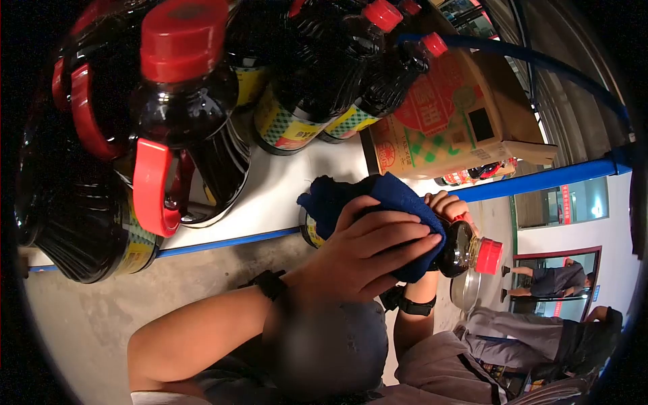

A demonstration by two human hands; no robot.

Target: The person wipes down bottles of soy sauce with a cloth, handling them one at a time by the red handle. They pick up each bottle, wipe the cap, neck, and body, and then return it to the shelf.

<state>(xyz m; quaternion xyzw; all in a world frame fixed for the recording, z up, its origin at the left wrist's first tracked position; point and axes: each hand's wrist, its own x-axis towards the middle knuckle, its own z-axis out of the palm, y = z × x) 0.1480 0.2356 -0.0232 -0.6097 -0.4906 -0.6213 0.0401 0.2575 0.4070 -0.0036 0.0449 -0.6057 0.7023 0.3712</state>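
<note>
My left hand (pixel 381 246) presses a dark blue cloth (pixel 398 192) around the body of a dark soy sauce bottle (pixel 460 248). Its red cap (pixel 489 256) points to the right, and the yellow label end shows past the cloth on the left. Behind the bottle, the curled fingers of my right hand (pixel 447 204) grip it at the red handle, which is mostly hidden. Both wrists wear black bands. A large bottle with a red cap (pixel 182 40) and red handle (pixel 152 185) stands nearby on the white shelf (pixel 273 192).
More dark bottles (pixel 304 81) crowd the shelf at top and left. An open cardboard box (pixel 439 128) sits at upper right, beside a blue frame bar (pixel 547 181). A person (pixel 540 337) stands at right; another person (pixel 557 278) is farther off, near a doorway.
</note>
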